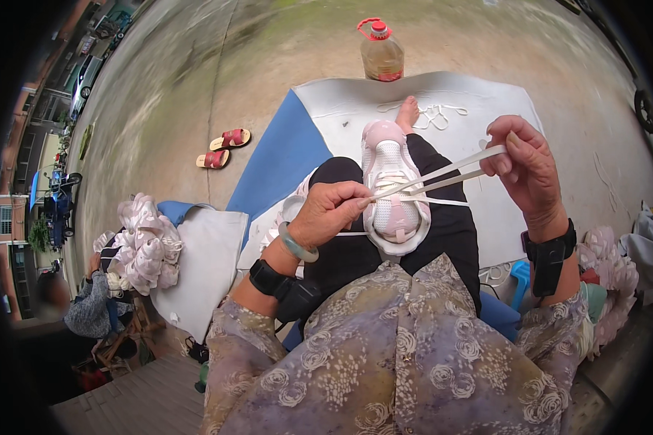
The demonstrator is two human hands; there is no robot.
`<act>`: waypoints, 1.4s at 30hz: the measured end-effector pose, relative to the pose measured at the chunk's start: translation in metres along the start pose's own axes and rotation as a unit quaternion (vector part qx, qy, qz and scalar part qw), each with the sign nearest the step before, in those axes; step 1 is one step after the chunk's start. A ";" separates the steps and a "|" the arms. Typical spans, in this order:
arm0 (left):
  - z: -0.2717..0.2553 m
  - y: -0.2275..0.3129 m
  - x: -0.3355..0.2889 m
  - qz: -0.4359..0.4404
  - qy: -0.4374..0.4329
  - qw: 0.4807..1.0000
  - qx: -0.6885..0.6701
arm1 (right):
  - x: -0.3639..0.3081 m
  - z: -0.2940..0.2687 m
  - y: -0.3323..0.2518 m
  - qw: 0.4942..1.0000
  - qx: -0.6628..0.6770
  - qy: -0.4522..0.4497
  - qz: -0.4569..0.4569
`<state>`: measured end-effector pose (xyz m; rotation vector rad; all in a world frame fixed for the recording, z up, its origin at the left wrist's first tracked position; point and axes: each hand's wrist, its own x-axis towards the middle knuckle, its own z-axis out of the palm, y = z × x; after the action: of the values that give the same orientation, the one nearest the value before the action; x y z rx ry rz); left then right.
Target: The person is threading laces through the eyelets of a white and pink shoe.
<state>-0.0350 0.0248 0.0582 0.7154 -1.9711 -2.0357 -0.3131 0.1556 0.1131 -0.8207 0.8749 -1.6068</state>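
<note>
A pink and white sneaker (390, 156) rests between my thighs, its toe pointing away from me. White laces (442, 174) cross its upper. My left hand (334, 210), just left of the shoe, pinches a lace between thumb and fingers close to the eyelets. Out to the right and raised, my right hand (522, 163) has its fingers curled round a loop of the same flat lace. Two strands stretch taut between the hands. Another lace end runs loose over my right thigh.
A white sheet with a blue underside (276, 159) lies under my legs. Beyond it stands a large oil bottle (382, 54). Red sandals (223, 148) lie at left. Piles of pink-white shoes (149, 246) flank me, with another person (94, 304) at far left. A blue stool (519, 279) is at right.
</note>
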 end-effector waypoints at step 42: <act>0.028 -0.069 0.007 0.202 0.120 0.870 0.434 | -0.031 0.015 0.124 0.725 -0.682 -0.056 -0.086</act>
<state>-0.0425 0.0517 -0.0117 0.5762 -2.5574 -0.7228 -0.2361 0.1656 0.0105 -2.0091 1.9512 -0.7776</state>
